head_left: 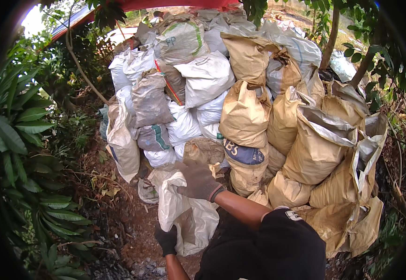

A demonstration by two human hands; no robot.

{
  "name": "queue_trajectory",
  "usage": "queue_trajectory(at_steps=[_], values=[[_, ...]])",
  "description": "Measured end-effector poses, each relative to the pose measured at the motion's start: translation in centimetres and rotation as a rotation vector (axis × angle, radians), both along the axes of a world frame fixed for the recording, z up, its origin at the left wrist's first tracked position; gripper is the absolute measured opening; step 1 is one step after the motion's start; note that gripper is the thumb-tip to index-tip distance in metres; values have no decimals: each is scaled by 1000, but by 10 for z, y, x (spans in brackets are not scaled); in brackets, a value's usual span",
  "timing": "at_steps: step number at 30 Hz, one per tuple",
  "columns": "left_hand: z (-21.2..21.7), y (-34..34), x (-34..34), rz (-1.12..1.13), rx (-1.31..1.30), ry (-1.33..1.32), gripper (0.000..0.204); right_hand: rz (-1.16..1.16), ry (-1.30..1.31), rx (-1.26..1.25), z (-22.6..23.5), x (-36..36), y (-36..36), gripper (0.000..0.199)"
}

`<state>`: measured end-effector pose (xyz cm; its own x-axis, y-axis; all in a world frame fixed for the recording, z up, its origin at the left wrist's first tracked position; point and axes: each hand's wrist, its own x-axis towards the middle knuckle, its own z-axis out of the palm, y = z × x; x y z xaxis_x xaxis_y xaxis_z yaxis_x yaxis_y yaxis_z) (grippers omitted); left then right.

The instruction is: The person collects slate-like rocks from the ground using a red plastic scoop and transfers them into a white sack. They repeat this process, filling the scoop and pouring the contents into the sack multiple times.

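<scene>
A limp white woven sack (189, 217) hangs low in front of me, its side slack and creased. My left hand (167, 239), in a dark glove, is closed on the sack's lower left edge. My right hand (199, 180), in a greyish-brown work glove, reaches across from the right and grips the sack's upper edge, its thumb against the white cloth. Just beyond that hand lies a dirty brownish sack (203, 150). A white sack with a dark patch (121, 137) leans at the left end of the pile.
Ahead rises a tall pile of filled white sacks (210, 77) and brown paper sacks (245, 112). At the right, several brown sacks (322, 144) stand with open mouths. Leafy branches (23, 126) crowd the left side above reddish soil (133, 233). A red tarp (156, 4) hangs behind.
</scene>
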<state>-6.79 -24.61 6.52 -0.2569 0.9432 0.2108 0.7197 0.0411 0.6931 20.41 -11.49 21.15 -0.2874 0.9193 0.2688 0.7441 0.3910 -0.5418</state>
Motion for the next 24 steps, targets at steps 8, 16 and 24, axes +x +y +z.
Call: queue_trajectory(at_steps=[8, 16, 24], values=[[11, -19, -6, 167, -87, 39, 38, -250, 195, -202, -156, 48, 26, 41], [44, -16, 12, -13, 134, 493, 95, 214, 136, -103, -57, 61, 50, 17], [31, 50, 65, 85, 43, 116, 60, 435, 69, 405, -6, -24, -29, 15]])
